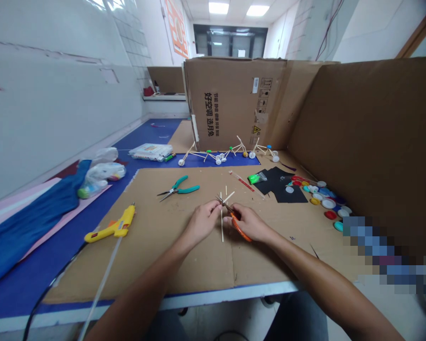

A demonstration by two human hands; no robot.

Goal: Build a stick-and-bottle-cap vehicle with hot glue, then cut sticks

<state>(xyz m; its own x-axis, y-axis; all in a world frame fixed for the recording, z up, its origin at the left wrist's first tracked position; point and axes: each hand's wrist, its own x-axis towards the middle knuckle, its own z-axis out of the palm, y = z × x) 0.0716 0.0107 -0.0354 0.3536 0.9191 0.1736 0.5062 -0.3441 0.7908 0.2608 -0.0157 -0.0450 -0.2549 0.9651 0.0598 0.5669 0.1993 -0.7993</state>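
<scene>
You are working at a cardboard-covered counter [163,265]. Left to right: a blue cloth [28,218] is lying on a pink sheet [17,213]. A white plastic bag [104,173] is holding colored items, and a clear plastic box [151,152] is sitting farther off, its contents too small to tell. A yellow glue gun [110,226] and green-handled pliers [177,188] are lying on the cardboard. Your left hand [200,222] is closed, pinching a thin wooden stick [222,229], while your right hand [250,222] is gripping orange-handled scissors [239,227], their blades beside the stick. Beyond, stick-and-bottle-cap frames [227,151] are standing before a cardboard box [234,104]. To the right, a small green-filled bag [257,178] is resting near a black sheet [282,187], and colored bottle caps [326,203] are spreading out beside it.
</scene>
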